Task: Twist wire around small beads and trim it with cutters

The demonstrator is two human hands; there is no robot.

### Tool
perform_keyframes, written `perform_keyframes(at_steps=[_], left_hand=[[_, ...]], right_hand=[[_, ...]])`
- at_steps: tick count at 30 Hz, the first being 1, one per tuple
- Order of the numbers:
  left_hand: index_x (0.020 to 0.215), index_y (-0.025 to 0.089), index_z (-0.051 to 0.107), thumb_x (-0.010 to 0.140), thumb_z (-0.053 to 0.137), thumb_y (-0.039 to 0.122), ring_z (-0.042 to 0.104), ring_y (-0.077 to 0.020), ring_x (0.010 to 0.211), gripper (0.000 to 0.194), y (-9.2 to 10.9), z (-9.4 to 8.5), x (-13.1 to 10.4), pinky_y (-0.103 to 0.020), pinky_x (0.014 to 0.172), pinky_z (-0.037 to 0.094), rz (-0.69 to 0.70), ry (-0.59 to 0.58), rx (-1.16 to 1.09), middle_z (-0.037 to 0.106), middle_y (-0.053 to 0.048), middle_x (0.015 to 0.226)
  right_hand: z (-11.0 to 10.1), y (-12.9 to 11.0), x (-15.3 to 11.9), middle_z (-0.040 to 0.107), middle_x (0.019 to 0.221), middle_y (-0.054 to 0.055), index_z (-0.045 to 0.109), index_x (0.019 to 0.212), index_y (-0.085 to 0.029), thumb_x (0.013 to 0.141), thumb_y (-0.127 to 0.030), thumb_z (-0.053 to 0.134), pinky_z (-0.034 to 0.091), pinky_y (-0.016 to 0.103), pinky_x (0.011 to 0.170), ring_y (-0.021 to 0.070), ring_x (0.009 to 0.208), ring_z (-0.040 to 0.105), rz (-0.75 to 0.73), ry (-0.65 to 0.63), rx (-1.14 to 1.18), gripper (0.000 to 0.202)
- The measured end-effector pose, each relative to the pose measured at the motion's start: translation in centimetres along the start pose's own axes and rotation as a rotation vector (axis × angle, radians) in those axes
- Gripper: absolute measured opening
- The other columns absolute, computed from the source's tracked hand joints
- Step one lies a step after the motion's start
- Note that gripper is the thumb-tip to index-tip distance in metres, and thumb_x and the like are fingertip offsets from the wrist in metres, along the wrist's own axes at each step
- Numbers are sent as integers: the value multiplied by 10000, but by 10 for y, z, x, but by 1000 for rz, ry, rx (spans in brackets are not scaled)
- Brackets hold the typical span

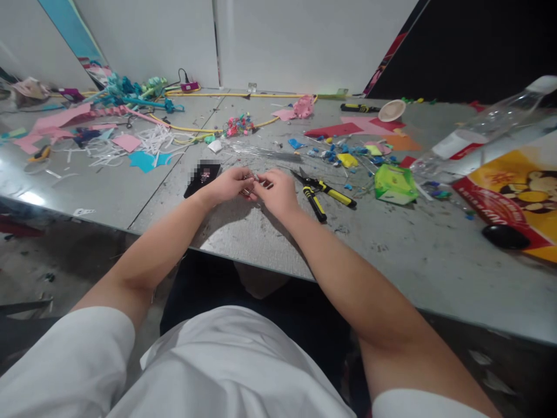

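My left hand (234,184) and my right hand (277,191) meet over the middle of the table, with fingertips pinched together. Between them is something small, thin and shiny, mostly covered by the fingers; I cannot make out its kind. Close to my right hand lie pliers with yellow and black handles (315,200), and beside them cutters with similar handles (335,193). A dark phone (202,180), partly blurred out, rests under my left wrist. Just beyond my hands lies a bundle of thin straight wires (265,152).
Coloured paper scraps (150,161) and white strips (152,138) litter the left side. To the right are blue bits (333,152), a green packet (395,184), a plastic bottle (483,130), a yellow-red bag (517,191) and a black mouse-like object (505,237). A yellow cable (261,95) runs along the back.
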State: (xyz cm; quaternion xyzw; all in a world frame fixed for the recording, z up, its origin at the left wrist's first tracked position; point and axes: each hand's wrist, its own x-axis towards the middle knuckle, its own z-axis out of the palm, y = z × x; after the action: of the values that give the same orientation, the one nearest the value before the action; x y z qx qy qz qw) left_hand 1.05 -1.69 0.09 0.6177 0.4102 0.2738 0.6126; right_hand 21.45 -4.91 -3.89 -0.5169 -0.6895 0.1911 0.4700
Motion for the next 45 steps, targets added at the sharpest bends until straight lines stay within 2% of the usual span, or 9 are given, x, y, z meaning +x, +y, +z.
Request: perform_keyframes(at_steps=[7,11,21,25,29,32,37,41,45], left_hand=[[1063,180,723,1252,787,97,904,-161,787,216,2,2,-2,-240,820,722,-15,24,-16,836,-10,842],[1034,181,724,1264,689,57,885,-168,757,263,3,4,-3,-262,819,718,-22,45,-22,825,-25,828],[1078,183,762,1248,774,146,898,-181,817,175,-4,5,5,-287,883,744,15,76,-15,845,-28,867],[1091,182,748,1281,721,147,890,-156,839,194,-3,3,3,-247,849,707,12,45,-11,889,-55,950],[1094,177,757,1276,788,220,869,-146,817,190,1,-4,-3,-244,816,674,8,-52,0,906,-69,1001],[1071,171,787,1250,844,263,848,-154,795,210,6,-7,-10,-271,821,664,-9,-113,-17,887,-73,982],[973,164,777,1216,780,156,719,-131,663,244,18,-4,-18,-236,683,573,-118,-153,-187,805,-79,840],[876,167,705,1147,771,125,545,-92,520,282,21,-4,-18,-215,539,402,-171,-182,-273,734,-87,758],[859,184,690,1090,823,204,414,-78,460,267,19,-8,-16,-253,509,377,-203,-211,-261,676,-61,723]], right_hand=[[-2,-1,0,842,945,58,892,895,-246,1028,-326,946,600,397,924,253,895,702,-6,-11,35,165],[0,-4,-1,831,941,57,871,852,-247,1067,-328,941,583,397,917,250,892,706,-6,-10,38,240],[-5,-13,5,912,1080,92,919,948,-227,1056,-263,954,639,420,1028,273,969,779,67,-18,22,119],[-8,-13,5,926,1063,72,920,977,-235,1023,-297,993,663,411,997,258,944,797,168,-28,164,106],[-18,-6,10,842,848,14,867,897,-252,1079,-335,886,641,349,809,212,783,740,302,-144,441,201],[-29,0,15,834,830,2,861,881,-263,990,-408,992,638,332,776,201,760,741,264,-266,525,224],[-40,6,19,851,870,14,865,945,-284,910,-541,1086,662,379,822,231,818,761,145,-414,484,341],[-38,5,16,854,926,5,852,995,-297,937,-558,1057,657,379,846,229,860,764,89,-396,413,337],[-37,3,13,882,987,16,855,1023,-291,935,-471,1057,656,390,902,236,923,784,46,-374,381,284]])
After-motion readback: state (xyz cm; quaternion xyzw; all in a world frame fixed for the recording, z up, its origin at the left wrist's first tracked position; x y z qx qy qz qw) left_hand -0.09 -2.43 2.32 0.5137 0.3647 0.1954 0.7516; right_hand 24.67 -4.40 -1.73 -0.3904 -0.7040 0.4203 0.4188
